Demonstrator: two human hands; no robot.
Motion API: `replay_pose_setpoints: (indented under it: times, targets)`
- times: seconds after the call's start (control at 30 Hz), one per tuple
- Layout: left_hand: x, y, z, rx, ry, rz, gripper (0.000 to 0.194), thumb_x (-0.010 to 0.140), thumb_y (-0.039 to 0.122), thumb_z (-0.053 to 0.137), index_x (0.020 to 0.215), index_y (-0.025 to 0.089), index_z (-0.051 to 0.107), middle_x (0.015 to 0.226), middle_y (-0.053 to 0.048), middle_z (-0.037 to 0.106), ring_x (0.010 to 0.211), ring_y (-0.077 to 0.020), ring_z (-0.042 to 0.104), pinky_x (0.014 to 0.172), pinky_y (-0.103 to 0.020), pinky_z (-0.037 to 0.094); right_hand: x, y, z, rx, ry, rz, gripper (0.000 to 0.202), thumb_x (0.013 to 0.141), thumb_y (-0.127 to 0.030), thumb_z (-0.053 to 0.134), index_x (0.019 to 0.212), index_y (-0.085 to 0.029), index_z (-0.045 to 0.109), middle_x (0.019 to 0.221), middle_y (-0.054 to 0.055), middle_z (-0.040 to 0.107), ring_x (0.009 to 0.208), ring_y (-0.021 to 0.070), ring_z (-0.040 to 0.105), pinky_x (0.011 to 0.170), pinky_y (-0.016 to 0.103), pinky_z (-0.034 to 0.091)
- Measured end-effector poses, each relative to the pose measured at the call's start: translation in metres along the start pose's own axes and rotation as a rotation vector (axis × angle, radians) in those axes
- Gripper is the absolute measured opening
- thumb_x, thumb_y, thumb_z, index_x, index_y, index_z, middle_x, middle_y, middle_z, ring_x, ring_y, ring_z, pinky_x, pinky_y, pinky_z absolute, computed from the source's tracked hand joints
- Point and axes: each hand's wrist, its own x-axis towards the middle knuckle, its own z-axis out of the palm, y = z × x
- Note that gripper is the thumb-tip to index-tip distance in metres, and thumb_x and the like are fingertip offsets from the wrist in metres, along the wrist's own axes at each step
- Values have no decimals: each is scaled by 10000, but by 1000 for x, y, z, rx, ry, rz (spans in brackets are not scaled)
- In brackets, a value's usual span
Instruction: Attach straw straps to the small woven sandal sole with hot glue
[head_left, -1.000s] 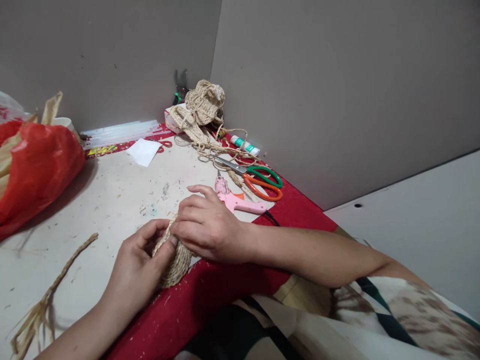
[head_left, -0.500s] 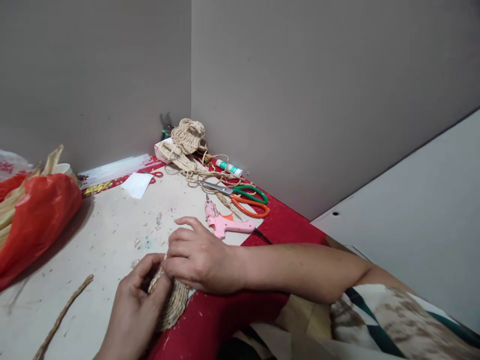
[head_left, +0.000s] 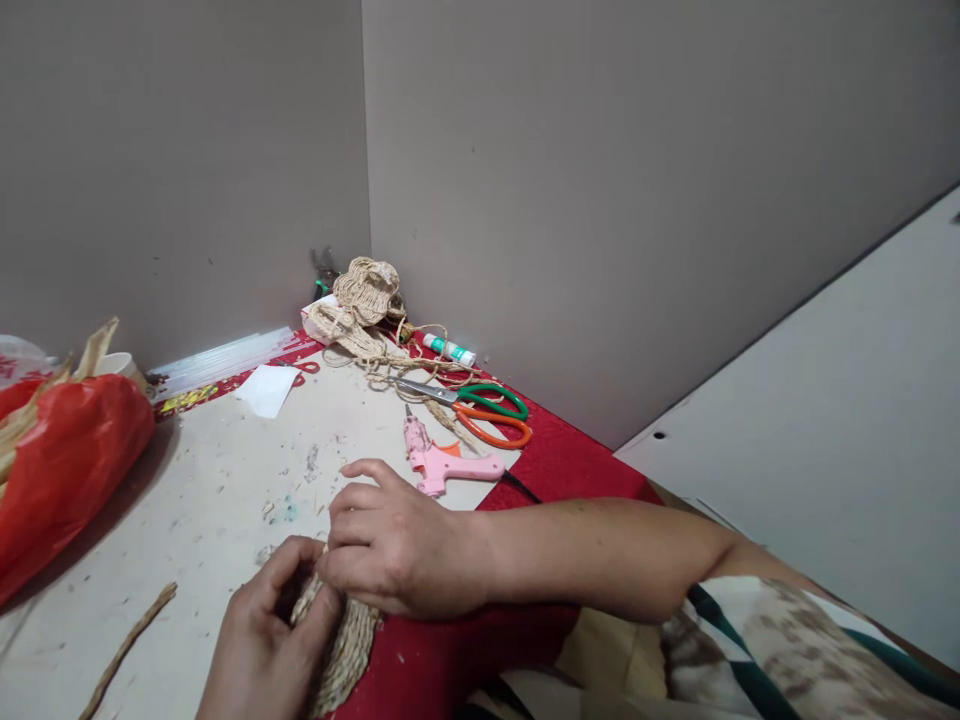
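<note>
A coiled, woven straw piece [head_left: 352,650] lies at the lower centre, partly hidden beneath both hands. Its left edge is pinched between the thumb and fingers of my left hand [head_left: 274,630]. My right hand [head_left: 397,545] comes in from the right, its thumb and fingers closed on the top of the same piece, close to my left fingertips. The right index finger sticks out slightly. A pink glue gun [head_left: 450,467] rests just beyond my right hand, and behind it are scissors [head_left: 491,412] with green and orange handles.
A red plastic bag [head_left: 82,450] of dry husks stands at the left. A twisted cord [head_left: 131,640] lies at the lower left. Braided straw [head_left: 367,292], a glue stick [head_left: 448,349], white paper [head_left: 268,390] and clear sticks [head_left: 225,360] sit along the walls.
The view has shifted, so the table and things on it appear lower and slightly further left. Both hands keep their hold on the woven piece, with little movement.
</note>
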Motion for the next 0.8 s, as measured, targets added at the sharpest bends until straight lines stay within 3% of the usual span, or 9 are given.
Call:
replay_pose_setpoints:
  times: [0.47,0.6,0.7,0.8]
  targets:
    - [-4,2,1,-101,-63,-38,189,844,409,584,794,229,615,709,5,641,672,-174,588,635,-255,462,1,6,-6,144,-94,16,220,929,-239,450,938,-166,657,842,20,643,918,171,550,1052,422,261]
    - [-4,1,0,-132,-64,-53,201,827,421,613,809,220,621,722,-3,637,697,-180,588,649,-260,465,1,6,-4,272,-93,55,195,870,-251,513,973,-165,653,855,18,668,925,164,576,1003,370,326]
    - [-5,-2,-1,-193,-53,-107,212,833,421,619,894,218,626,790,-11,641,745,-183,589,658,-263,465,3,7,-4,333,9,83,236,856,-304,544,999,-146,644,880,40,699,916,165,608,933,351,393]
    - [-5,-4,-3,-285,19,-188,227,823,407,648,948,221,613,814,-14,640,731,-176,585,629,-258,454,4,10,-10,344,267,173,188,879,-281,555,958,-134,643,872,69,715,863,160,638,868,345,449]
